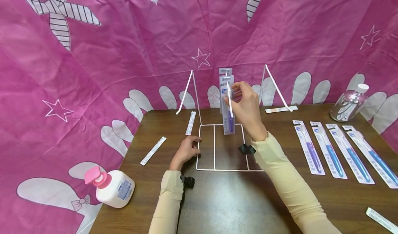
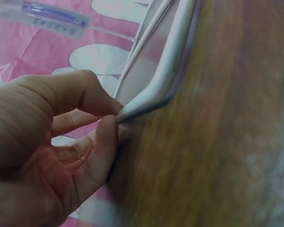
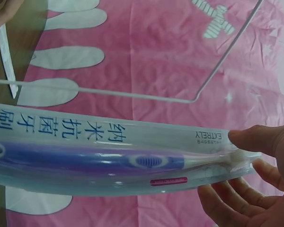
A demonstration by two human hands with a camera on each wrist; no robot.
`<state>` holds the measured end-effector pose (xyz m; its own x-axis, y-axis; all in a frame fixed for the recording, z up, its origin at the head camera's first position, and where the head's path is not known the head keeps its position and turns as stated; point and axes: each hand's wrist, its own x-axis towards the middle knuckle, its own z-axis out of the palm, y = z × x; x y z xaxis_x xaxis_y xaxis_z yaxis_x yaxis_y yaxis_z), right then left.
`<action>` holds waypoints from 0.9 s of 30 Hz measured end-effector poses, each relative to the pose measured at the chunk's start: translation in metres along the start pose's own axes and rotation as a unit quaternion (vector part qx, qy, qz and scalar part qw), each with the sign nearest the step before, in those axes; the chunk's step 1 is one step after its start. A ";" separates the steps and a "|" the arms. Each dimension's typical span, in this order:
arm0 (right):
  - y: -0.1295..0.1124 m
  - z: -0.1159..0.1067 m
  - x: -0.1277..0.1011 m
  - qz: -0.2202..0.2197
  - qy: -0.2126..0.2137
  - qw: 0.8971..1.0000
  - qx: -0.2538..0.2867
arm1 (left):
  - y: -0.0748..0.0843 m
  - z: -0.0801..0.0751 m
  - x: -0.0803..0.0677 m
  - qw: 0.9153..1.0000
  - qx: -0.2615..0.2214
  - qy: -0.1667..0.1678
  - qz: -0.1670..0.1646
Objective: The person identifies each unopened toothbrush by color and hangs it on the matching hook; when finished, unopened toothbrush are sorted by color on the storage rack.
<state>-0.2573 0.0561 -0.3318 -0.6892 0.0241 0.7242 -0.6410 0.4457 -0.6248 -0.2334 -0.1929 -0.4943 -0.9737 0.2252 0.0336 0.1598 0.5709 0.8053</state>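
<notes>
The right hand [image 1: 245, 104] pinches a packaged toothbrush [image 3: 109, 158] near its head end, thumb above and fingers below, holding it at the middle hook [image 1: 230, 101] of the white wire rack [image 1: 222, 147]. It looks like the hanging step; next the pack's hole likely has to slide fully onto that hook, beside one or two packs already hanging there. Down and to the left of this grip, the left hand [image 1: 186, 151] pinches the rack's base corner, steadying it on the tabletop [image 1: 230, 199]. To the right lie four more packaged toothbrushes [image 1: 342, 151] in a row. Three hooks rise from the rack.
</notes>
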 end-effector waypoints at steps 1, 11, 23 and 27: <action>0.002 0.001 0.002 -0.003 0.002 1.000 0.000 | 0.000 0.000 0.000 1.000 0.002 0.001 0.000; 0.011 0.008 0.016 0.002 -0.006 1.000 -0.012 | 0.001 0.000 -0.002 1.000 0.004 0.008 -0.003; 0.014 0.012 0.019 0.020 0.000 1.000 -0.021 | 0.002 0.001 -0.001 1.000 0.004 0.006 -0.002; 0.014 0.013 0.019 0.018 0.002 1.000 -0.020 | 0.002 0.001 -0.001 1.000 -0.002 0.006 -0.011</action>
<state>-0.2837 0.0516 -0.3306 -0.7106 0.0444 0.7022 -0.6012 0.4803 -0.6387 -0.2317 -0.1913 -0.4931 -0.9788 0.2036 0.0233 0.1382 0.5719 0.8086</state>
